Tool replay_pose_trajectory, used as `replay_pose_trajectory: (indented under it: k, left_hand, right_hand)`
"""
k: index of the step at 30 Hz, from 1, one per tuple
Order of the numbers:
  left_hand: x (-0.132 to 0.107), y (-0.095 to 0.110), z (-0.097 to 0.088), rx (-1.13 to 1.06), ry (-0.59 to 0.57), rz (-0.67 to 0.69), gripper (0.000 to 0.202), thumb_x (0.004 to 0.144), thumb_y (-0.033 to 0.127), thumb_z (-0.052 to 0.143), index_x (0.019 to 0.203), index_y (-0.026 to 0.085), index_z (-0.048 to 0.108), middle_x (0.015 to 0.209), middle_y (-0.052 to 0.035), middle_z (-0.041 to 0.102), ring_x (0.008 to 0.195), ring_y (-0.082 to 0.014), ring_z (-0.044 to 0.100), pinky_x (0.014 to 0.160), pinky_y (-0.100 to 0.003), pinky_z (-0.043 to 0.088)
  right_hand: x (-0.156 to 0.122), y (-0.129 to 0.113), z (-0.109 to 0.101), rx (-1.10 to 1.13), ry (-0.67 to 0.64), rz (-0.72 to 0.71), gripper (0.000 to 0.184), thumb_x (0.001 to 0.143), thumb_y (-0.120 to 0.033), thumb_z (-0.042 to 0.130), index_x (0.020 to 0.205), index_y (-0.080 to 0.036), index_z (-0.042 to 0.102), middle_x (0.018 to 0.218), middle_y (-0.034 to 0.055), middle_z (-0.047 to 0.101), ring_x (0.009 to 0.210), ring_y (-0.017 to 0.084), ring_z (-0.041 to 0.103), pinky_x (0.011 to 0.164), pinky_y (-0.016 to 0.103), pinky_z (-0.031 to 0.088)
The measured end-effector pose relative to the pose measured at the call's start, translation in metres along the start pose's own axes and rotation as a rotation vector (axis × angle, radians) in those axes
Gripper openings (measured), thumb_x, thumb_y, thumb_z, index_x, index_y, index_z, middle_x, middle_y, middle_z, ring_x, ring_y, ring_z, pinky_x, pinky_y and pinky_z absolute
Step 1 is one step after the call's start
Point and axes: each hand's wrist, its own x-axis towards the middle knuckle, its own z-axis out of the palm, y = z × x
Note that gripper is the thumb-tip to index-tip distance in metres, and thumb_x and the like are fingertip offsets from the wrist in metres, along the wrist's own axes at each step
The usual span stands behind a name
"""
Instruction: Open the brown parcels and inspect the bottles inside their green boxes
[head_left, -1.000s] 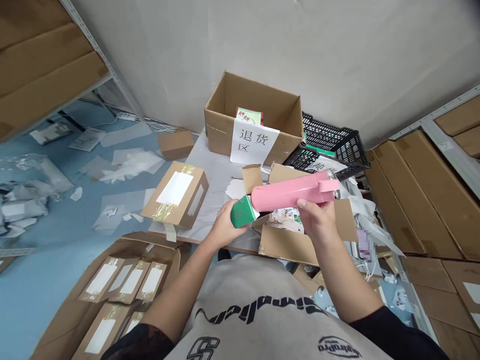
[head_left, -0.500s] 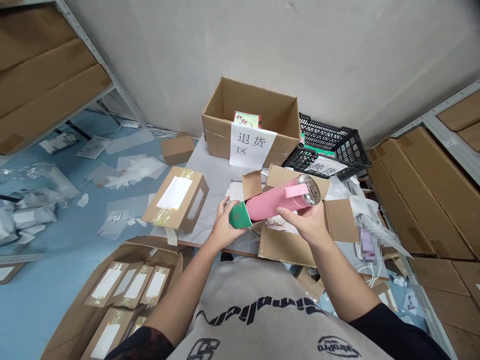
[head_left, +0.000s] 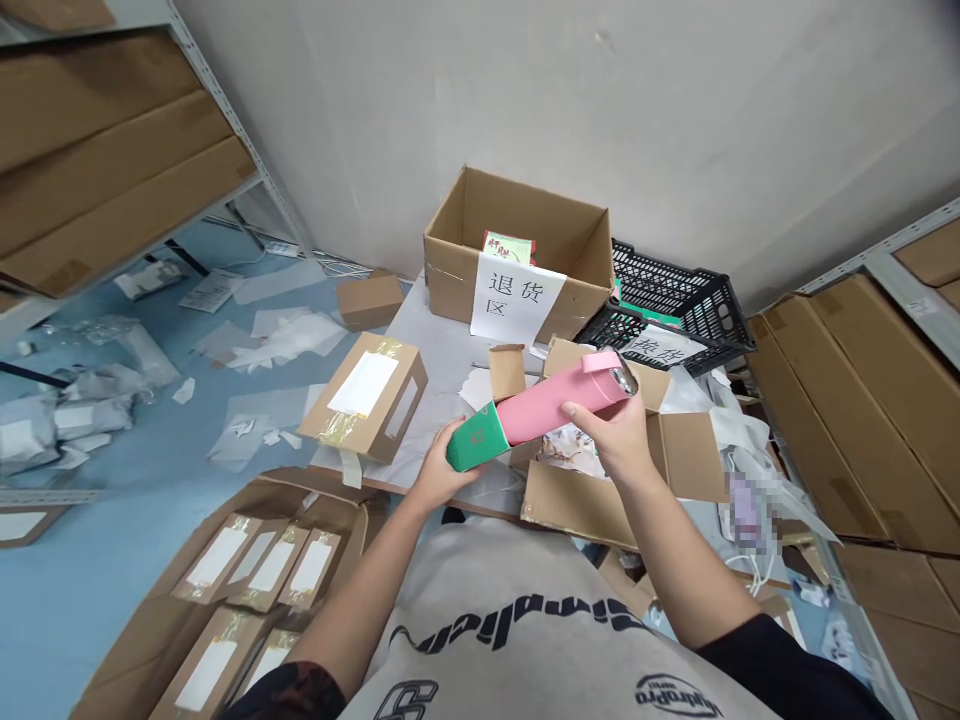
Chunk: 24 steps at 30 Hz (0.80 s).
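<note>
A pink bottle (head_left: 559, 400) with a metal top and a pink strap lies tilted in my hands above the table. Its lower end sits inside a green carton (head_left: 476, 438). My left hand (head_left: 436, 470) grips the green carton from below. My right hand (head_left: 609, 435) is wrapped round the upper part of the pink bottle. Under my hands an open brown cardboard box (head_left: 592, 490) with printed paper inside rests on the table.
A large open carton (head_left: 525, 255) with a white paper sign stands at the back, a black plastic crate (head_left: 675, 300) to its right. A labelled brown box (head_left: 367, 395) lies at left. Several labelled boxes fill a carton (head_left: 240, 590) on the floor. Stacked cartons line the shelves.
The pink bottle has tilted from nearly level to slanting up to the right, and slid deeper into the green carton. Both hands keep their grip.
</note>
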Motion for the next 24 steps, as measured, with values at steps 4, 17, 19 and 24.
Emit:
replay_pose_trajectory:
  k: [4,17,19,24]
  left_hand:
    - [-0.002,0.003,0.001,-0.078,-0.077,-0.083,0.076,0.069,0.037,0.08,0.136,0.023,0.047,0.132,-0.0109,0.058,0.124,-0.0303,0.055,0.104,-0.043,0.044]
    - [0.005,-0.012,0.005,0.008,0.019,-0.075,0.073,0.063,0.032,0.081,0.129,0.022,0.052,0.123,-0.0092,0.059,0.12,-0.0302,0.055,0.104,-0.044,0.042]
    - [0.003,-0.015,0.007,0.025,0.078,-0.059,0.07,0.062,0.03,0.08,0.126,0.022,0.053,0.121,-0.0082,0.059,0.118,-0.0298,0.056,0.104,-0.043,0.042]
    - [-0.003,-0.017,0.012,-0.043,0.019,-0.064,0.07,0.065,0.032,0.08,0.128,0.022,0.052,0.125,-0.0081,0.057,0.12,-0.0289,0.055,0.105,-0.044,0.042]
  right_hand:
    - [0.0,0.0,0.0,-0.104,-0.018,-0.105,0.108,0.05,-0.022,0.092,0.144,-0.034,0.039,0.143,0.0067,0.049,0.129,0.026,0.05,0.107,0.045,0.044]
    - [-0.003,-0.002,-0.012,-0.251,-0.022,-0.217,0.068,0.06,-0.021,0.087,0.12,-0.032,0.057,0.123,0.0044,0.057,0.111,0.025,0.06,0.101,0.044,0.048]
    - [-0.003,-0.003,-0.016,-0.269,-0.056,-0.21,0.054,0.071,-0.025,0.08,0.119,-0.03,0.056,0.118,0.005,0.059,0.107,0.025,0.061,0.098,0.045,0.049]
    - [0.0,-0.018,-0.03,-0.632,-0.274,-0.364,0.051,0.089,-0.03,0.062,0.138,-0.034,0.047,0.12,0.0069,0.055,0.111,0.024,0.056,0.096,0.047,0.048]
